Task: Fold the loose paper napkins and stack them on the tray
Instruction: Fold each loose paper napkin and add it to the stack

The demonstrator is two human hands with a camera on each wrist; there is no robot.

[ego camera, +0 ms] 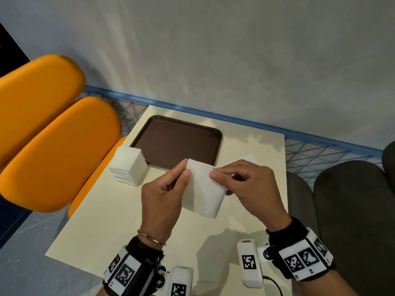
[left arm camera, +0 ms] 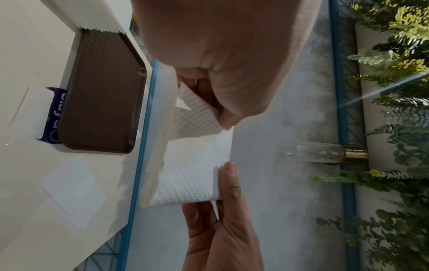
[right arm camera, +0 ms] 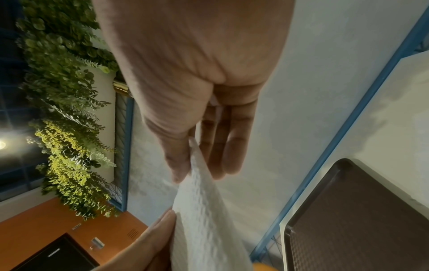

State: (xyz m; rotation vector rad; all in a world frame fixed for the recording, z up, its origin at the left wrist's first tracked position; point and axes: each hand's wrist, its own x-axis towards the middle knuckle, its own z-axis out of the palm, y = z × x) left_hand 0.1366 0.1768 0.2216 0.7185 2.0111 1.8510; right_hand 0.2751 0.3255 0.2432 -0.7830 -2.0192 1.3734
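A white embossed paper napkin hangs folded above the cream table, held between both hands. My left hand pinches its upper left corner between thumb and fingers. My right hand pinches the upper right corner. In the left wrist view the napkin droops in a fold, with the right hand's fingers on its lower edge. The right wrist view shows the thumb and fingers nipping the napkin. The brown tray lies bare behind the hands. A stack of napkins stands at the tray's front left corner.
Another flat napkin lies on the table behind my right hand. Orange chairs stand to the left and a dark grey seat to the right. A blue wire rail runs along the table's far edge, below a grey wall.
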